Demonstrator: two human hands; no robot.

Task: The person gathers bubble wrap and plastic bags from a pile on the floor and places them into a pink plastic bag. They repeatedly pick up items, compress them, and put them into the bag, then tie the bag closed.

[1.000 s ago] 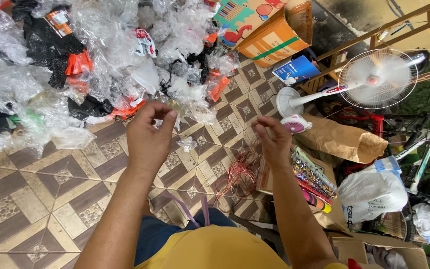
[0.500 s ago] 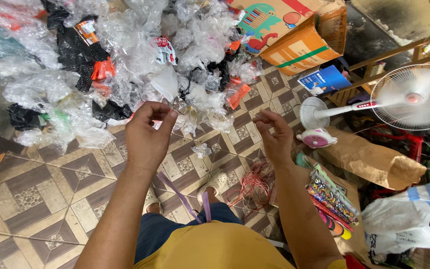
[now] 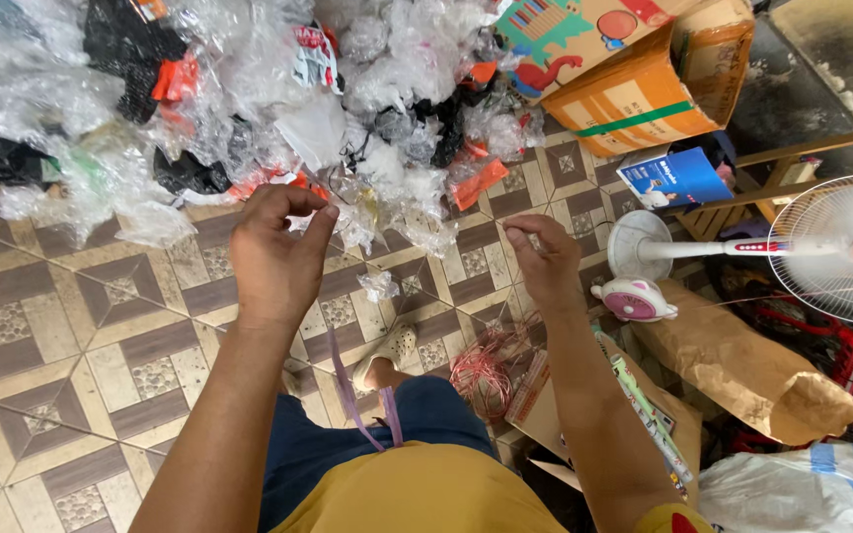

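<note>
Closest to the camera at 6 o'clock there's a yellow shirt (image 3: 417, 498) and dark blue shorts (image 3: 348, 444), with a thin purple strap (image 3: 343, 380) hanging down over them and one foot in a pale sandal (image 3: 387, 347) on the floor. Both forearms reach up toward 12. The left hand (image 3: 273, 252) is curled narrow, thumb and fingertips pinched together; there may be something thin and clear in the pinch but I honestly can't tell what. The right hand (image 3: 545, 262) is pinched the same way, well apart from the left, and again too small to make out what's in it. Just under the right wrist sits a loose tangle of reddish rubber bands (image 3: 486, 370) on a flat cardboard piece (image 3: 535, 405). The tiled floor (image 3: 61, 365), glossy brown and beige diamonds, is open from 7 to 9 o'clock, so that's where the free room is. The right side at 3 to 5 is crammed: crumpled brown paper bag (image 3: 742, 370), white standing fan (image 3: 841, 247), white sack (image 3: 792, 489). Farthest out, 10 to 12, a heap of crinkly clear plastic bags (image 3: 249, 89) with black and orange bits, and a printed cardboard box (image 3: 634, 69) at 1.
</note>
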